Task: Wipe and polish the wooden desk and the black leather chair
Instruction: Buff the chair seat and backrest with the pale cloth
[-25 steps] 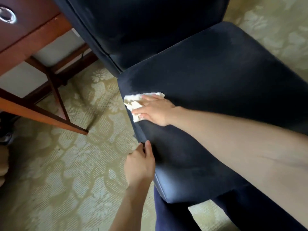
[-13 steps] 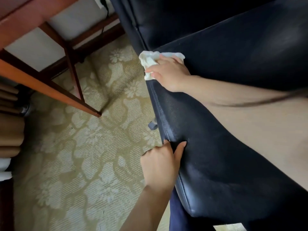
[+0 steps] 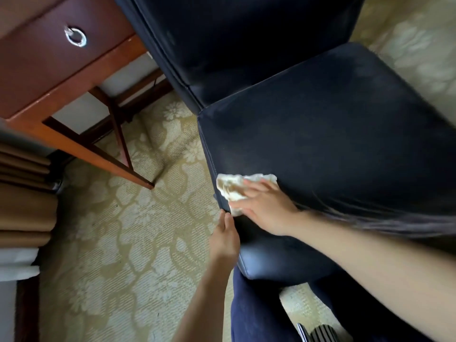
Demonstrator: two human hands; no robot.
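Wiping black leather chair (image 3: pixel 333 144) seat near left edge: right hand (image 3: pixel 264 208) flat, fingers straight, pressing white cloth (image 3: pixel 234 186) onto leather, no clench. Left hand (image 3: pixel 225 240) at seat side edge; wrapping or merely touching unclear. Seat streaky, likely midway; backrest (image 3: pixel 246 33), wooden desk (image 3: pixel 49 65) progress unknowable

A patterned beige carpet (image 3: pixel 123 243) covers the floor. On it stand the table (image 3: pixel 49 70), upper left, with one slanted leg (image 3: pixel 111 164) ending left of centre, and the dark chair (image 3: pixel 320 119), upper right. A brown curtain (image 3: pixel 22 206) hangs at the left edge. A white cloth (image 3: pixel 230 186) lies on the chair's left edge.
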